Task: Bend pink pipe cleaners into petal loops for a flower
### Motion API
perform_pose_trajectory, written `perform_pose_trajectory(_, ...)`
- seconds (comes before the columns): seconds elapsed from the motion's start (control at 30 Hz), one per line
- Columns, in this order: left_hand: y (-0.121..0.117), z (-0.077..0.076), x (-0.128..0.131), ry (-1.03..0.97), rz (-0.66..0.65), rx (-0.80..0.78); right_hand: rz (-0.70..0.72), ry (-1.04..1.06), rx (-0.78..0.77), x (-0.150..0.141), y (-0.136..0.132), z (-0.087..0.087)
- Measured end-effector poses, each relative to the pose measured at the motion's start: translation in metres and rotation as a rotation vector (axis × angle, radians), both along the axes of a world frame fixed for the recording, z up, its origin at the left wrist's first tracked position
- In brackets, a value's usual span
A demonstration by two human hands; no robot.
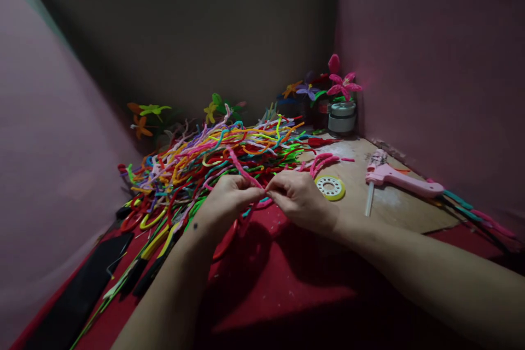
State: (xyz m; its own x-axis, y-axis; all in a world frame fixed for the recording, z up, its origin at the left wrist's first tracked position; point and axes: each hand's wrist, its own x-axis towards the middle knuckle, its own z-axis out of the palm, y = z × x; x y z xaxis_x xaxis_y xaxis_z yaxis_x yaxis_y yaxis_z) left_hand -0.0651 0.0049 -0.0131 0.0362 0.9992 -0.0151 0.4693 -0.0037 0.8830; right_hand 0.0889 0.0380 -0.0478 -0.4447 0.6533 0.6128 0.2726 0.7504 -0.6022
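A pink pipe cleaner [243, 170] runs up and away from between my two hands over the red tabletop. My left hand [227, 197] pinches it between thumb and forefinger. My right hand [298, 198] is closed at the fingertips right against the left ones, pinching the same pink piece near where the hands meet. Just beyond both hands lies a large heap of pipe cleaners [254, 135] in many colours. More pink pipe cleaners [324, 161] lie bent behind my right hand, beside a yellow-rimmed tape roll [340, 192].
A pink hot glue gun [406, 178] with a clear glue stick rests on the board [410, 217] at right. Pipe-cleaner flowers, one pink [344, 85] in a grey pot [342, 120], stand behind. Yellow-and-black handled tools [155, 243] and a flat black object [88, 284] lie at left.
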Motion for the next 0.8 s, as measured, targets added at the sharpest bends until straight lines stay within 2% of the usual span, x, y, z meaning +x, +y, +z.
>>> perform_pose_trajectory(0.07,0.004,-0.003,0.003,-0.384,0.001,-0.196,-0.078,-0.032,0.319,0.001,-0.001,-0.003)
perform_pose_trajectory(0.1,0.005,-0.004,0.004,-0.543,-0.032,-0.284,-0.096,-0.039,0.426,0.002,-0.002,-0.004)
perform_pose_trajectory(0.17,0.005,-0.004,0.006,-0.743,-0.093,-0.405,-0.110,-0.018,0.533,0.003,-0.003,-0.004)
perform_pose_trajectory(0.2,0.004,-0.003,0.006,-0.770,-0.099,-0.409,-0.106,0.012,0.540,0.004,-0.003,-0.003)
perform_pose_trajectory(0.23,0.002,-0.001,0.006,-0.747,-0.089,-0.369,-0.094,0.050,0.524,0.004,-0.004,-0.002)
perform_pose_trajectory(0.3,-0.003,0.003,0.005,-0.591,-0.032,-0.184,-0.055,0.141,0.432,0.004,-0.005,0.000)
perform_pose_trajectory(0.43,-0.015,0.012,0.005,-0.146,0.108,0.334,-0.006,0.306,0.076,0.003,-0.006,0.006)
perform_pose_trajectory(0.5,-0.018,0.014,0.006,0.057,0.086,0.589,0.025,0.348,-0.099,0.003,-0.006,0.009)
perform_pose_trajectory(0.57,-0.018,0.014,0.006,0.225,-0.001,0.770,0.067,0.356,-0.198,0.004,-0.006,0.012)
perform_pose_trajectory(0.63,-0.017,0.014,0.005,0.345,-0.074,0.859,0.097,0.349,-0.232,0.004,-0.007,0.013)
perform_pose_trajectory(0.7,-0.015,0.014,0.003,0.408,-0.094,0.899,0.109,0.331,-0.215,0.004,-0.008,0.014)
perform_pose_trajectory(0.8,-0.015,0.014,0.003,0.404,-0.103,0.858,0.097,0.303,-0.083,0.004,-0.010,0.012)
